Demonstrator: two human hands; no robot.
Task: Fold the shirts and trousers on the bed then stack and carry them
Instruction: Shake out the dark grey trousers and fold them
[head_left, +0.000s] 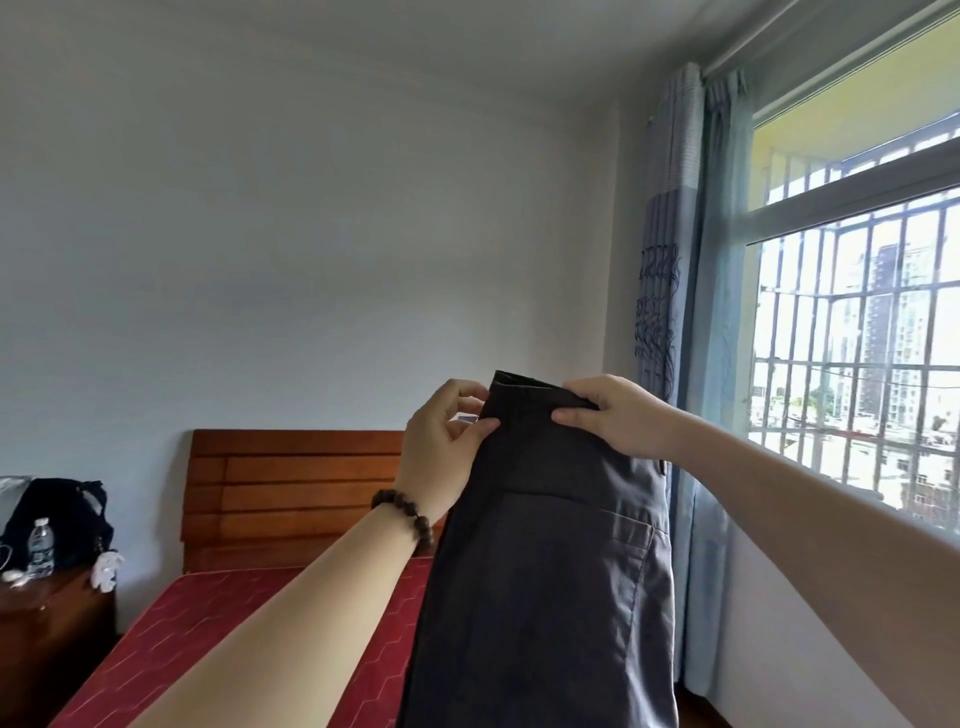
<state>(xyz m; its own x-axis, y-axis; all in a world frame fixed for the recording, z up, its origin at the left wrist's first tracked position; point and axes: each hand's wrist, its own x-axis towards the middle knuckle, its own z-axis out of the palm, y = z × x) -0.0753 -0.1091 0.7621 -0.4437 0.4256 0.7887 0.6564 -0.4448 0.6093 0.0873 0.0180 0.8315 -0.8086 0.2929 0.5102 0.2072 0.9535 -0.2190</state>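
Trousers (550, 571): dark grey, held up in the air at the near right, above the right edge of the bed; the top edge is uppermost, a back pocket faces the camera, and the cloth hangs straight down out of view.
Left hand (441, 441): fingers and thumb pinch the left end of the top edge; a bracelet (402, 512) of dark beads sits on the wrist.
Right hand (618, 415): fingers curled over the right end of the top edge, thumb pressed against the front, clamped on the cloth.
Bed (208, 623): red patterned cover, wooden headboard (291, 488) at the far wall.
Nightstand (47, 623): far left, carrying a water bottle (40, 548) and a dark bag (62, 514).
Window (857, 322): right, barred, with a blue curtain (675, 291) just left of it.
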